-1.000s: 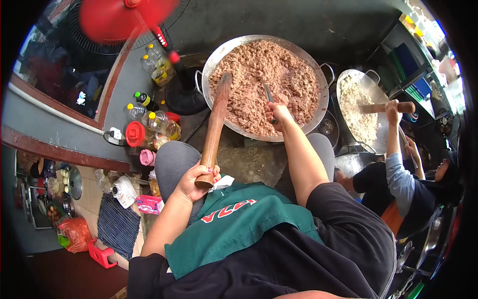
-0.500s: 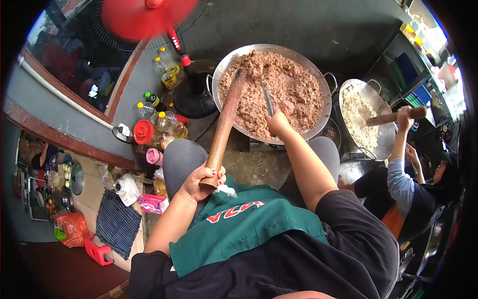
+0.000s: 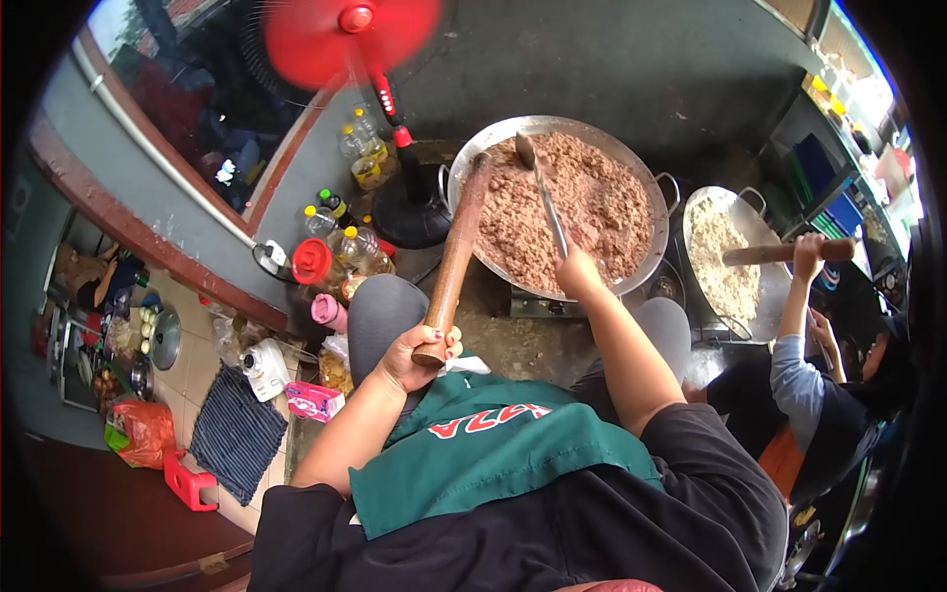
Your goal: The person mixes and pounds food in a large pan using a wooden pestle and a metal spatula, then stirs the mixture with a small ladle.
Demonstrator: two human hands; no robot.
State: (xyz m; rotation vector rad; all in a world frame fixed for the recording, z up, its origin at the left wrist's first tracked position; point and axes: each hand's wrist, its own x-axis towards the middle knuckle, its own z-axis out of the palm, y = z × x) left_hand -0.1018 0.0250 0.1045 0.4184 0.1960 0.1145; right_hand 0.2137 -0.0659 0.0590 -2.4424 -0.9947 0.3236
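Note:
My left hand (image 3: pixel 422 355) is wrapped round the lower end of a thick wooden pestle (image 3: pixel 456 252), whose far end lies over the left side of a large metal pan (image 3: pixel 659 229). Reddish-brown crumbly food (image 3: pixel 602 178) fills this pan. In my right hand (image 3: pixel 580 273) is the handle of a metal ladle (image 3: pixel 548 205). The ladle's bowl rests on the food near the back of the pan. A smoother pink lump of food shows just beyond my right hand.
A co-worker (image 3: pixel 804 375) at the right holds a wooden pestle (image 3: pixel 789 253) over a second pan (image 3: pixel 718 259) of pale food. Left of my pan are a red fan (image 3: pixel 357 22), its black base (image 3: pixel 409 217) and several bottles (image 3: pixel 360 249). A green apron (image 3: pixel 493 444) covers my lap.
The ladle's bowl, earlier hidden in the food, now shows on top of it. The mound at the pan's back looks lower. The whole view has shifted, with things appearing lower and further right.

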